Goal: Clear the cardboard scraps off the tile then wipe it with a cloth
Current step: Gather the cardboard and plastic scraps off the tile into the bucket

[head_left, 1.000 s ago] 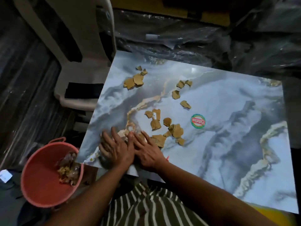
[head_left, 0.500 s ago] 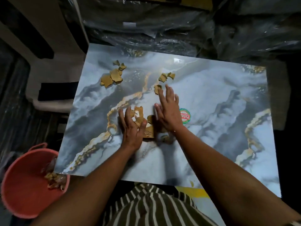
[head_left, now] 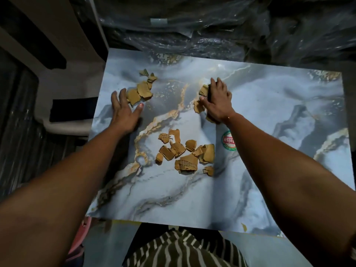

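Observation:
A large glossy marble-patterned tile (head_left: 269,116) lies flat in front of me. Brown cardboard scraps sit in three groups: a far-left cluster (head_left: 143,89), a few pieces at the far middle (head_left: 200,102), and a bigger heap (head_left: 185,153) near the centre. My left hand (head_left: 123,110) lies flat with fingers spread, touching the far-left cluster. My right hand (head_left: 217,101) rests palm down, fingers apart, over the far-middle pieces, hiding some of them. Neither hand grips anything.
A round red and green sticker (head_left: 228,140) is stuck on the tile beside my right forearm. Crumpled dark plastic sheeting (head_left: 192,29) lies beyond the far edge. A pale chair (head_left: 63,78) stands at the left. A pink basket's edge (head_left: 81,239) shows bottom left.
Both hands have left the central heap and reached farther out: the left to the far-left cluster, the right to the far-middle pieces. The view shifted, so the basket is mostly out of frame.

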The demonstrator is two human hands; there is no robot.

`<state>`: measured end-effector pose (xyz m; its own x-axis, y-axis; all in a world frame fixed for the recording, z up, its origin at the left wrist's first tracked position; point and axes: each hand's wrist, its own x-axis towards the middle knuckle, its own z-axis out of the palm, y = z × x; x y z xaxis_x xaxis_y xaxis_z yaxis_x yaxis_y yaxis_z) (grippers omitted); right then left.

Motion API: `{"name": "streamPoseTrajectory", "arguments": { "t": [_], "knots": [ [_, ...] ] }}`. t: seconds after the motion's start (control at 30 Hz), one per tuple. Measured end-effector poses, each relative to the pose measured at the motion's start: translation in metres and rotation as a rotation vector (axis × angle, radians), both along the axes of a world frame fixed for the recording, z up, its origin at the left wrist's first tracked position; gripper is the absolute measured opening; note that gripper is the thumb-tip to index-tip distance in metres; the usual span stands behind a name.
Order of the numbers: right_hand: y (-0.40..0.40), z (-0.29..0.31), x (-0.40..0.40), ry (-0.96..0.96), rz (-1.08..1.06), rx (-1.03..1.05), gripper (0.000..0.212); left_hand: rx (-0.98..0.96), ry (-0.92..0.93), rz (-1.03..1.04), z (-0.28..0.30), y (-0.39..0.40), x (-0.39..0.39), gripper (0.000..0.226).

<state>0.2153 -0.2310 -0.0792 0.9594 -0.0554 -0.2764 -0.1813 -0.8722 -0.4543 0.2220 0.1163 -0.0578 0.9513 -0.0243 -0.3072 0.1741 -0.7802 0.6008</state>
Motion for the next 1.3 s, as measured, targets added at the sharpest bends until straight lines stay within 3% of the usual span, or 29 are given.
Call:
{"name": "streamPoseTrajectory", "arguments": {
  "t": [0.1,0.23,0.47,0.6,0.67,0.8,1.0,1.13,1.23,1.3],
  "knots": [
    [0.008,-0.002,-0.007,-0.054,0.152,0.001,0.079,0.031,0.008,-0.134,-0.008,0.001,0.035,0.087],
    [0.016,-0.001,-0.025,-0.079,0.335,0.020,0.071,-0.018,-0.002,-0.129,-0.009,-0.005,0.079,0.088],
    [0.028,0.005,-0.078,-0.063,0.487,0.163,0.058,0.135,-0.118,-0.483,-0.013,-0.016,0.132,0.075],
    [0.033,0.023,-0.106,-0.012,0.344,0.432,0.055,0.173,-0.126,-0.675,-0.012,-0.038,0.113,0.078],
    [0.030,0.027,-0.122,-0.074,0.186,0.536,0.056,0.136,-0.123,-0.721,-0.012,-0.050,0.086,0.074],
    [0.020,0.016,-0.143,-0.176,-0.102,0.523,0.059,0.036,-0.099,-0.772,-0.017,-0.069,0.020,0.069],
    [0.052,0.000,-0.146,-0.138,0.041,0.354,0.065,-0.152,-0.013,-0.744,-0.013,-0.088,-0.067,0.068],
    [0.077,0.009,-0.155,-0.125,0.041,0.437,0.064,-0.293,0.121,-0.615,-0.005,-0.083,-0.093,0.073],
    [0.071,0.028,-0.164,-0.049,-0.079,0.609,0.059,-0.296,0.068,-0.547,0.013,-0.061,-0.094,0.076],
    [0.057,0.043,-0.171,-0.081,-0.154,0.672,0.057,-0.194,0.004,-0.536,0.026,-0.036,-0.089,0.091]
  ]
}}
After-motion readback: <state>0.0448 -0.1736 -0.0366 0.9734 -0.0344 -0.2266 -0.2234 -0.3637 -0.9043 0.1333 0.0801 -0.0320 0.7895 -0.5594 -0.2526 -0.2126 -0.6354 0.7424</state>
